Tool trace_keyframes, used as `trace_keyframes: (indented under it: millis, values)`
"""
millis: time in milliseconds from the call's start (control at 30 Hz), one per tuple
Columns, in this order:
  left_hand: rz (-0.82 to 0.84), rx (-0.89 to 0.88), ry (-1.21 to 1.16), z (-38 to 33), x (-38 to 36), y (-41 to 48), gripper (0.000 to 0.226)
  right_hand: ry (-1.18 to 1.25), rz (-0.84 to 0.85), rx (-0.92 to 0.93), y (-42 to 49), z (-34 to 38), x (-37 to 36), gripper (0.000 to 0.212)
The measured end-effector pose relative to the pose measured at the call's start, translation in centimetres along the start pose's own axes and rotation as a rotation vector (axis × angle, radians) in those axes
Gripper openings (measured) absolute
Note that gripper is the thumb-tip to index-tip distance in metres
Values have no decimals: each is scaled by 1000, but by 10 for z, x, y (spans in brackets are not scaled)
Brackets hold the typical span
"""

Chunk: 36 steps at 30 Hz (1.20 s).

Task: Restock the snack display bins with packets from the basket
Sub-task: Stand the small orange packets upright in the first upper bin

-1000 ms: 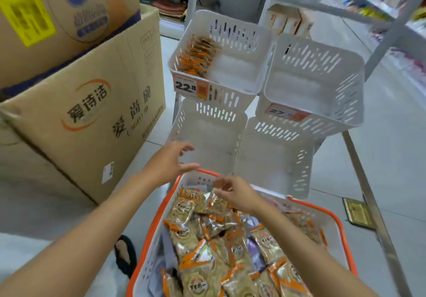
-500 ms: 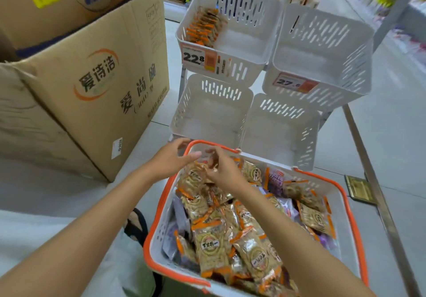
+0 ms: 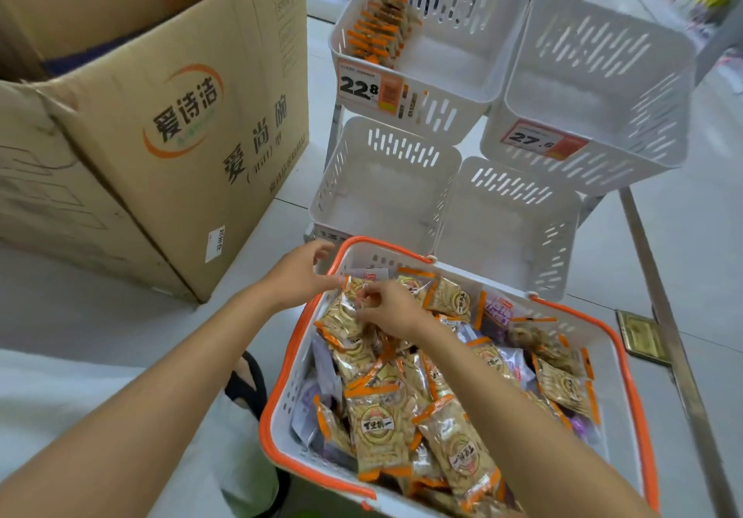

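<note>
At the basket's (image 3: 386,259) far left corner my right hand (image 3: 388,310) pinches a packet (image 3: 341,316); my left hand (image 3: 299,276) hovers beside, fingers loosely open.

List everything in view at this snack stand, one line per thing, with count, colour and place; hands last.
display bins: four, white, slotted, in two tiers beyond the basket
binned packets: one row, orange-edged, left side of the upper left bin
price tags: two, white and orange, fronts of the upper bins
basket: one, white with orange rim, nearest
loose packets: many, mostly tan with orange edges, some purple, in the basket
cardboard boxes: two, brown, at left, one above the other
sandal: one, black, left of the basket
left hand: at the basket's far left corner, grip unclear
right hand: beside it, fingers curled on one of the loose packets
</note>
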<state>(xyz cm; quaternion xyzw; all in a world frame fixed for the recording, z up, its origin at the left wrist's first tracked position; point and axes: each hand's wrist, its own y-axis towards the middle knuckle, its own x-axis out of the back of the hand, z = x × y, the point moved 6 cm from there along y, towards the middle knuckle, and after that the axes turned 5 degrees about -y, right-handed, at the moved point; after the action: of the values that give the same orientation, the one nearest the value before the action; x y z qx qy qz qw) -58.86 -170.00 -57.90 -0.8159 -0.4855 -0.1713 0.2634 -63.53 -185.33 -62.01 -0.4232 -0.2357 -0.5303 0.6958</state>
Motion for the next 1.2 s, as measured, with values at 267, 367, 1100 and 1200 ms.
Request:
trace_keyframes:
  millis: [267,367,1100,1200]
  values:
    - [-14,-33,-276,-13,-9,7,12,382,-203,54,-5,-2,73,30]
    - [-148,74,-472,1,8,8,15,157,-153,-75,2,-20,41,49]
    - [-108,269,-978,17,-5,-13,20,-133,149,53,-26,3,-24,83]
    - [-57,281,-906,18,-7,-17,18,-93,8,92,-24,10,-12,42]
